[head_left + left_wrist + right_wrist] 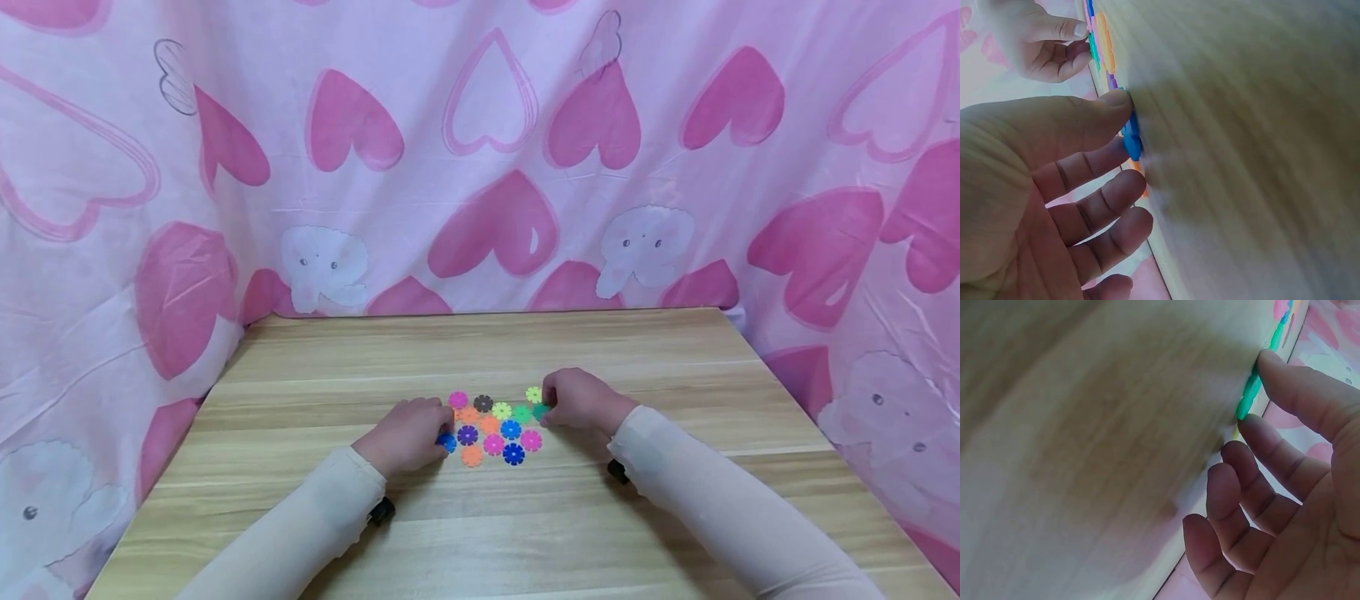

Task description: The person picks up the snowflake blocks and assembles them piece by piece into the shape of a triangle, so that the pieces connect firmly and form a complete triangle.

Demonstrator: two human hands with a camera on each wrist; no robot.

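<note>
My left hand [408,433] is at the left edge of a cluster of flat, notched plastic snowflake discs. Its thumb and index finger pinch a blue snowflake disc [1133,140] at the edges; the other fingers are loosely bent. At the opposite side, my right hand [588,402] holds a green snowflake disc [1249,397] between thumb and index fingertip, low at the tabletop. A yellow disc [533,394] lies right beside the right fingers. Nearest the left hand are a purple disc [467,435] and an orange disc [472,456].
Between the hands lie more discs, among them a black one [483,403], a pink one [493,444] and a dark blue one [513,454]. The wood-grain table [480,533] is bordered by a pink heart-print curtain [420,200] at the back and sides.
</note>
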